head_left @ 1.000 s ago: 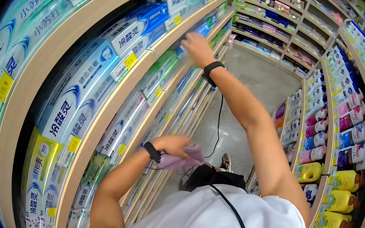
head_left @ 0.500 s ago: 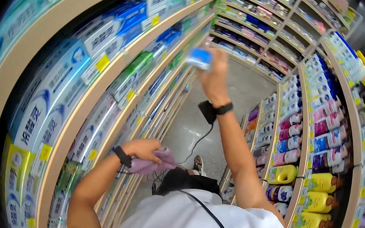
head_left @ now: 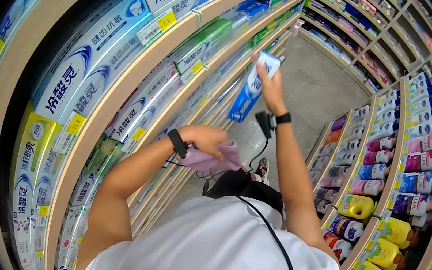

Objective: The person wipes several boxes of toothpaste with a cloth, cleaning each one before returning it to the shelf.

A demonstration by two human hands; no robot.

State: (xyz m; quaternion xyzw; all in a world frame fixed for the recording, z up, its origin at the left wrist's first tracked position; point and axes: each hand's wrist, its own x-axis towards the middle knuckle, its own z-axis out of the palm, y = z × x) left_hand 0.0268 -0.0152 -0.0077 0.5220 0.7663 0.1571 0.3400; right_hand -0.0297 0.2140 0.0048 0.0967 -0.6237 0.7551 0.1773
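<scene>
In the head view, my right hand (head_left: 270,88) is closed on a blue and white toothpaste box (head_left: 252,92), which hangs tilted over the aisle beside the left shelves. Its fingers wrap round the upper part of the box. Lower and to the left, my left hand (head_left: 209,140) grips a folded purple cloth (head_left: 218,158) close to the shelf edges. White and blue toothpaste boxes (head_left: 66,81) stand in rows on the left shelf, with a green box (head_left: 203,44) on the shelf below.
Wooden shelf edges (head_left: 120,77) with yellow price tags run along the left. On the right, shelves hold yellow bottles (head_left: 387,256) and pink bottles (head_left: 419,161). More racks (head_left: 370,46) stand at the far end. A black cable (head_left: 274,234) crosses the white shirt.
The box in my right hand now shows its long side instead of its end. In the view, both hands and the cloth appear further right, and the shelves have shifted with the camera.
</scene>
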